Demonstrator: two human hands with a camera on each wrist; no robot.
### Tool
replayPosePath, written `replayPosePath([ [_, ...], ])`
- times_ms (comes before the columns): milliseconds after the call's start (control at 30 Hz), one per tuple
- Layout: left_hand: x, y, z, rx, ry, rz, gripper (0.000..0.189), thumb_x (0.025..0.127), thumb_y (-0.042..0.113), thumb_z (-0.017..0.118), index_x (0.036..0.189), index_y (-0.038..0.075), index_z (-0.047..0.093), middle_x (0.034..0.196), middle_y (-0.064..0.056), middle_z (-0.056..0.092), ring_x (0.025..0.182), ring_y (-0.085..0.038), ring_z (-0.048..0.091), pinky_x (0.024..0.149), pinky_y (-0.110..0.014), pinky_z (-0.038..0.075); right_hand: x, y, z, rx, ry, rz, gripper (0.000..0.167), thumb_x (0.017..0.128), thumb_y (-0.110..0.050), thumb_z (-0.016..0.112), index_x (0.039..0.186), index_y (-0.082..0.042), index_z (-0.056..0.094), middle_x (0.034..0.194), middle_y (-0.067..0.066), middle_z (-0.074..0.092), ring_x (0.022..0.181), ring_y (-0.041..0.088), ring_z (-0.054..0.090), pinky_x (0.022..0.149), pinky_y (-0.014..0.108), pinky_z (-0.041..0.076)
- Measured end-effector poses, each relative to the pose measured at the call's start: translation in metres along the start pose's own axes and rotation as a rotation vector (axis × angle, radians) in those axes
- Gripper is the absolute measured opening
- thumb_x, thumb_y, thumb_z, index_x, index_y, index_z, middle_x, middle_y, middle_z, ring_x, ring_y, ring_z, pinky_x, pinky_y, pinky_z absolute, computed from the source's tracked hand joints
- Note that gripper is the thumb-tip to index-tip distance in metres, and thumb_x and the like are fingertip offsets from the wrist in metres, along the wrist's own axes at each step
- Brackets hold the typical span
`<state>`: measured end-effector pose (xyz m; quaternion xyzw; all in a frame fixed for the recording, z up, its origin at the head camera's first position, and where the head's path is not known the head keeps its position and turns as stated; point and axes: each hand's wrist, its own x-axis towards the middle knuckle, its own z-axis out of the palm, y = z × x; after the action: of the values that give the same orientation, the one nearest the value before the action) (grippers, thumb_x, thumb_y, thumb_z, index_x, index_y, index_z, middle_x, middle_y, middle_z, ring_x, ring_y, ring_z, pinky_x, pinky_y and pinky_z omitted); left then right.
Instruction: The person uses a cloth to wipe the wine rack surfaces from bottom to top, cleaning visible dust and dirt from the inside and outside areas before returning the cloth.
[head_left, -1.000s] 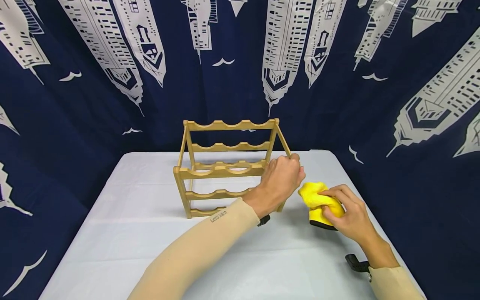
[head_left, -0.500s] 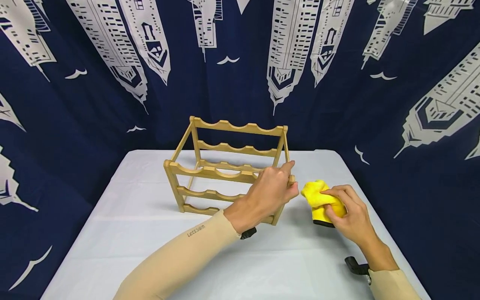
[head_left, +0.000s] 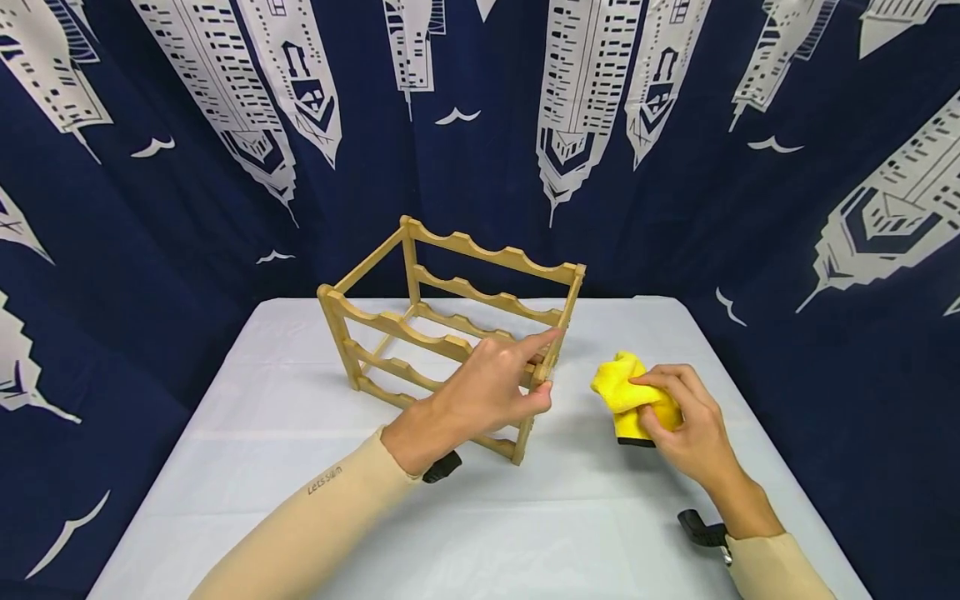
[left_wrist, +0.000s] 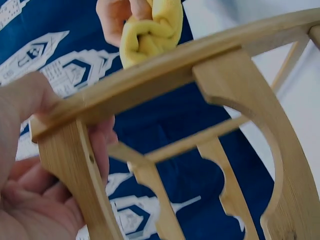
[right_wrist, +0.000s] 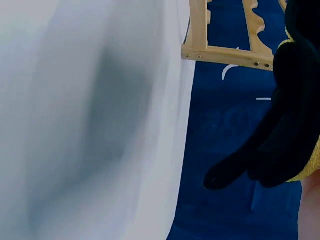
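A light wooden wine rack with scalloped rails (head_left: pixel 392 325) stands at an angle on the table in the head view. My left hand (head_left: pixel 487 387) grips its near right corner, index finger stretched along the end rail. In the left wrist view the thumb lies by the top rail (left_wrist: pixel 150 75) and fingers curl behind the post. To the right of the rack, my right hand (head_left: pixel 693 425) pinches a bunched yellow cloth (head_left: pixel 618 387) with a black edge. Dark shapes and a yellow strip of the cloth (right_wrist: pixel 312 162) show at the right wrist view's right side.
A white-covered table (head_left: pixel 210 467) lies under everything. Behind it and at both sides hangs a navy curtain (head_left: pixel 450 175) printed with white buildings and birds. A black strap piece (head_left: pixel 701 529) sits at my right wrist.
My left hand has drawn the rack's right end nearer and leftward, so the rack has turned, its left end farther back. My right hand still holds the cloth in nearly the same place.
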<state>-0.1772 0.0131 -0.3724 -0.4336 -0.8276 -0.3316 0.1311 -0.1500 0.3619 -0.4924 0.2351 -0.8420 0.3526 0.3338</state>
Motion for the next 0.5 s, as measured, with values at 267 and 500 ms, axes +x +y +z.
replayPosePath([
  [267, -0.014, -0.026, -0.028, -0.068, -0.076, 0.063, 0.053, 0.098, 0.003, 0.082, 0.150, -0.003, 0.075, 0.108, -0.007, 0.090, 0.074, -0.008, 0.071, 0.064, -0.011, 0.055, 0.005, -0.004, 0.006, 0.038, 0.029, -0.052, 0.047, 0.080, 0.018, 0.080, 0.122, -0.003, 0.084, 0.123, 0.020, 0.072, 0.124, 0.006, 0.063, 0.118, 0.007, 0.047],
  [500, -0.027, -0.043, -0.048, -0.129, -0.119, 0.081, 0.046, 0.096, 0.003, 0.079, 0.142, 0.004, 0.082, 0.107, -0.001, 0.090, 0.088, -0.004, 0.082, 0.078, -0.015, 0.068, 0.008, -0.008, 0.012, 0.061, 0.033, -0.073, 0.046, 0.080, 0.016, 0.079, 0.122, -0.001, 0.084, 0.122, 0.022, 0.072, 0.122, 0.008, 0.063, 0.117, 0.008, 0.048],
])
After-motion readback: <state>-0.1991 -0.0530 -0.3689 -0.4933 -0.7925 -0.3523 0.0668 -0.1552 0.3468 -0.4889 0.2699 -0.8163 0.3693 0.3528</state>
